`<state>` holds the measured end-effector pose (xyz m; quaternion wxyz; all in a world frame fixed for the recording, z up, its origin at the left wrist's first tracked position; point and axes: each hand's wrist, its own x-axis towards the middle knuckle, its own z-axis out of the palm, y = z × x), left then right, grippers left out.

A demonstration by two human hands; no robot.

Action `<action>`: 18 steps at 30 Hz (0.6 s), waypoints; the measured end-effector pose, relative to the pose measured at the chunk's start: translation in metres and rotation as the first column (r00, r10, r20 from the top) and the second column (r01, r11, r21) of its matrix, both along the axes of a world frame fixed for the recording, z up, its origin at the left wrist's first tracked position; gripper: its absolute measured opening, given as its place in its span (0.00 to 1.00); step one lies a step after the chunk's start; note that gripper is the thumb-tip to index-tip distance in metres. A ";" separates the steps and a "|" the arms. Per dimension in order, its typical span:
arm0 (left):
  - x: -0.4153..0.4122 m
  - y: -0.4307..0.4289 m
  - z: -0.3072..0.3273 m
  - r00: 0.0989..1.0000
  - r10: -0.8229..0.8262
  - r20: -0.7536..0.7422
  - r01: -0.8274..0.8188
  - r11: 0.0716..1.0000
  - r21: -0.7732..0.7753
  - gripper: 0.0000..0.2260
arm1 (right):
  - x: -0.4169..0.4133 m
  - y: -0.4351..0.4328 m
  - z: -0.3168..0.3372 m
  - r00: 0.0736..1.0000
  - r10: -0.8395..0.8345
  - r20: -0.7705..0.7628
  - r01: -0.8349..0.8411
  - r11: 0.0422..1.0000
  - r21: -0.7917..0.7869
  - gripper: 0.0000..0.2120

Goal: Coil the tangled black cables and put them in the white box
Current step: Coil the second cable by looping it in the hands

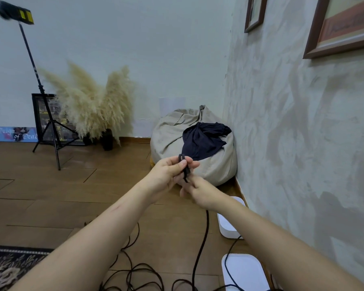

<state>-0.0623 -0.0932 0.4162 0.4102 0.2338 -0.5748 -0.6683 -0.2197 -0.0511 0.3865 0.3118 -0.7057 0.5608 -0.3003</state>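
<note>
Left hand [166, 172] pinches small black cable coil [184, 168], upright (long axis vertical); right hand [200, 193] grips its tail below.

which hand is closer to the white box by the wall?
Right. The right hand is just above and left of the box, gripping the lower end of the cable; the left hand pinches the cable higher up and farther left.

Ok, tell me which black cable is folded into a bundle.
The small folded bundle of black cable, pinched in the left grip before the beige beanbag. The other black cables trail unfolded over the wooden floor.
</note>
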 end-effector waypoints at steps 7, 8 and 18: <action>-0.004 -0.008 -0.011 0.962 0.271 0.033 -0.267 0.959 -0.094 0.08 | 0.015 0.006 0.017 0.989 0.052 0.140 -0.076 0.983 0.167 0.06; -0.005 -0.009 -0.014 0.944 0.321 0.075 -0.305 0.937 -0.168 0.07 | 0.013 0.006 0.020 0.987 0.051 0.150 -0.082 0.975 0.205 0.05; 0.004 -0.023 -0.038 0.772 0.368 0.517 -0.077 0.863 -0.500 0.07 | -0.033 0.007 0.042 0.961 0.142 -0.239 -0.156 0.987 -0.040 0.11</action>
